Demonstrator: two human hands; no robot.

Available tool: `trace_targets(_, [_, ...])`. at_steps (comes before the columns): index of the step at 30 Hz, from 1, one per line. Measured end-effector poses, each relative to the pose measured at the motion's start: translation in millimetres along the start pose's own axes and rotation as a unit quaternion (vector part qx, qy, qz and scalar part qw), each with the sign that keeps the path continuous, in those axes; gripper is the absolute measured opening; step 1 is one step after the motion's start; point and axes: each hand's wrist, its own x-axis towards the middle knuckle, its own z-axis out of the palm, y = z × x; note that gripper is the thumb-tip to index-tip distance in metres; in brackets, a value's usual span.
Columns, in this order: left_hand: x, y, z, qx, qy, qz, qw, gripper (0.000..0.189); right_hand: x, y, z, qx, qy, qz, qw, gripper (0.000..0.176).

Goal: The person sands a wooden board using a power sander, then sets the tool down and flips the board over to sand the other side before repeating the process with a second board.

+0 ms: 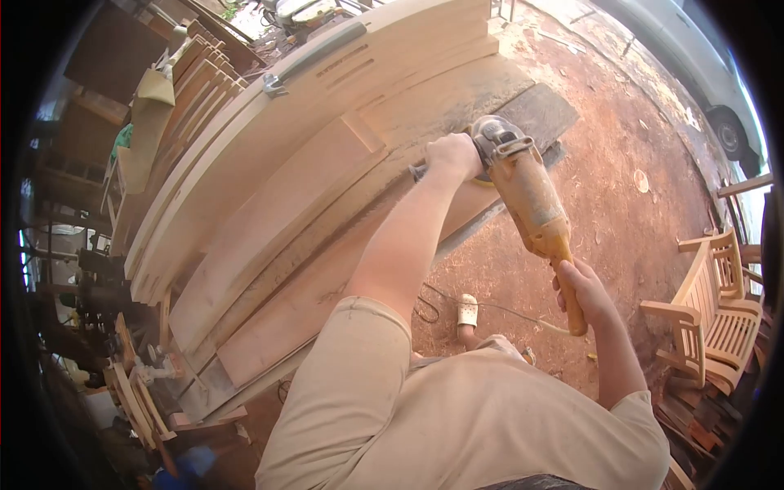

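Note:
An angle grinder, yellow and dusty with a metal head, is in both hands over the near end of a long pale board. My left hand is closed around its side handle, whose dark tip pokes out at the left. Around the yellow rear grip, my right hand is wrapped, lower and to the right. The grinder's disc is mostly hidden behind its head and my left hand. A power cord trails from the end of the rear grip.
Wide planks lie stacked along the workbench, with a long grey clamp on top. Wooden slatted chairs stand at the right on a dusty floor. A parked vehicle is beyond. Clutter fills the left side.

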Motion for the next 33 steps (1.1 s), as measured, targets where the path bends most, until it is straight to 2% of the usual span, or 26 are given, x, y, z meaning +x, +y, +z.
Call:
trace_targets(2, [14.2, 3.3, 23.5, 0.017, 0.061, 0.031, 0.998, 0.027, -1.1, 15.2, 5.3, 0.016, 0.011, 0.002, 1.000, 0.042])
trace_targets(3, [14.7, 7.5, 27.0, 0.015, 0.057, 0.033, 0.998, 0.026, -2.1, 23.2, 7.9, 0.034, 0.007, 0.003, 0.999, 0.043])
trace_targets(6, [0.4, 5.1, 20.3, 0.010, 0.001, 0.042, 0.999, 0.025, -17.0, 36.9, 24.6, 0.044, -0.004, -0.005, 0.999, 0.043])
trace_targets(7, [-7.5, -1.3, 16.9, 0.003, 0.010, 0.037, 0.999, 0.025, -23.4, 40.9, 33.7, 0.060, -0.002, 0.004, 0.998, 0.042])
trace_targets(10, [-36.0, -39.0, 16.0, -0.015, -0.033, 0.039, 0.999, 0.031, -34.6, 54.3, 57.2, 0.060, -0.023, 0.019, 0.998, 0.040])
trace_targets(15, [-106.8, -132.4, 9.2, -0.072, -0.072, -0.037, 0.994, 0.034, -54.1, 57.2, 117.6, -0.002, -0.087, 0.034, 0.996, 0.038])
trace_targets(19, [-187.7, -215.8, 19.2, -0.121, -0.016, -0.116, 0.986, 0.033, -63.3, 53.6, 168.6, -0.095, -0.152, 0.077, 0.981, 0.037])
trace_targets(21, [-225.6, -255.8, 29.9, -0.106, 0.017, -0.145, 0.984, 0.032, -69.4, 53.2, 197.6, -0.082, -0.149, 0.076, 0.983, 0.037])
trace_targets(26, [-316.8, -335.8, 36.4, -0.162, 0.029, -0.259, 0.952, 0.031, -77.1, 46.8, 265.5, -0.157, -0.205, 0.095, 0.962, 0.035])
trace_targets(33, [-436.8, -435.7, 52.2, -0.198, 0.046, -0.354, 0.913, 0.033, -68.3, 62.8, 360.2, -0.225, -0.317, 0.078, 0.918, 0.035])
